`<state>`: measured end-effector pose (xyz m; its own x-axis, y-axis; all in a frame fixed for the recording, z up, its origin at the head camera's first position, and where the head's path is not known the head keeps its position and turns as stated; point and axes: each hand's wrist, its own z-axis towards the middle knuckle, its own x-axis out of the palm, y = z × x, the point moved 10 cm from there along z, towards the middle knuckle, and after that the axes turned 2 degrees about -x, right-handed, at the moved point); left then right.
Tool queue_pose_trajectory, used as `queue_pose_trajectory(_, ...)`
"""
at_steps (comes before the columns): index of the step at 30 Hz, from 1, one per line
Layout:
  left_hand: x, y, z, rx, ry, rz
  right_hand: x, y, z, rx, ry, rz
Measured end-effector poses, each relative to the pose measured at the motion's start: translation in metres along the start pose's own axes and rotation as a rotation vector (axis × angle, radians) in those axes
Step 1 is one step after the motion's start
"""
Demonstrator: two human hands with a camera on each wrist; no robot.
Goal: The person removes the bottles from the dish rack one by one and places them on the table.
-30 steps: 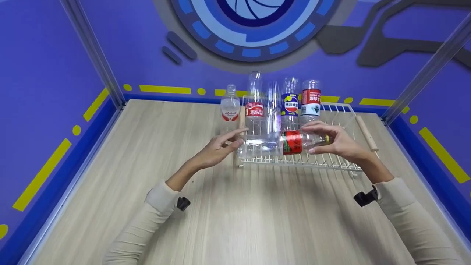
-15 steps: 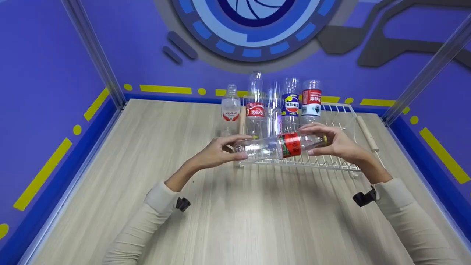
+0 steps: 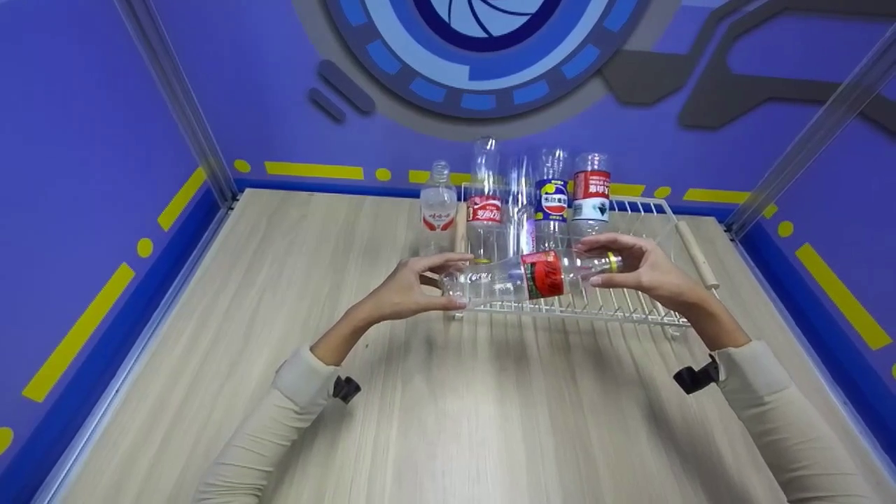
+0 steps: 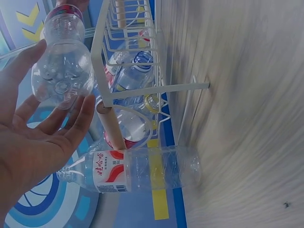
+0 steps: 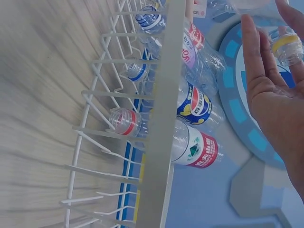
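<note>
we hold a red-labelled cola bottle (image 3: 530, 276) lengthwise between left hand (image 3: 408, 288) and right hand (image 3: 647, 269); if either grip slackens, it could drop onto the wire rack (image 5: 164, 128).

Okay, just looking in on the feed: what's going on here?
A person holds a red-labelled clear bottle sideways near the white wire rack, left hand at its base, right hand at its neck. Four other bottles stand upside down in the rack; another bottle stands upright beside it.
</note>
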<state>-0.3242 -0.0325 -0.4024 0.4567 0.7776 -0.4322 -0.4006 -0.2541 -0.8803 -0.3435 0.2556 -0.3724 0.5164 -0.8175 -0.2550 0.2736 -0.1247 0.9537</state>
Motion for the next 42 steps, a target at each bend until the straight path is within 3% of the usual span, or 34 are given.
queue_pose_trajectory(10,-0.004,-0.011,-0.003,0.041,-0.008,0.152,0.006,0.007,0.003,-0.049,0.02,0.066)
queue_pose_trajectory(16,-0.009,-0.009,-0.01,0.04,-0.026,0.22,-0.007,0.003,-0.003,-0.046,-0.021,0.058)
queue_pose_trajectory(20,-0.017,-0.005,-0.015,0.033,-0.056,0.195,-0.025,-0.001,-0.01,-0.016,-0.058,0.034)
queue_pose_trajectory(25,-0.032,-0.001,-0.018,0.043,-0.139,0.143,-0.053,-0.009,-0.02,0.016,-0.134,0.005)
queue_pose_trajectory(30,-0.047,0.006,-0.021,0.031,-0.23,0.091,-0.078,-0.019,-0.033,0.014,-0.15,0.053)
queue_pose_trajectory(36,-0.066,0.021,-0.027,-0.018,-0.337,-0.023,-0.105,-0.024,-0.05,-0.038,-0.17,0.111)
queue_pose_trajectory(42,-0.075,0.041,-0.03,-0.104,-0.384,-0.151,-0.127,-0.033,-0.066,-0.068,-0.236,0.2)
